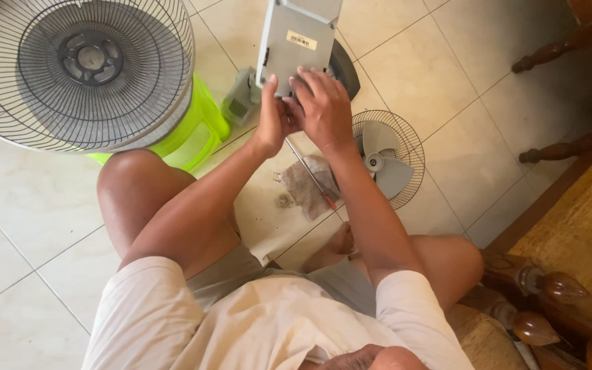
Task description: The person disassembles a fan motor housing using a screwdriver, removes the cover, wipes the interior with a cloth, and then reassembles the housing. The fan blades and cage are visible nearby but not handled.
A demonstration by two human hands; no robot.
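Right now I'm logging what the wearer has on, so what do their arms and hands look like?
Both arms are bare from the short sleeves down. The sleeves belong to a cream-white T-shirt. The left hand and right hand wear no gloves; no rings, watch or bands are visible.

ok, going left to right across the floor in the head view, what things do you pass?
Large fan grille → green stool → grey rag → small fan → wooden chair legs
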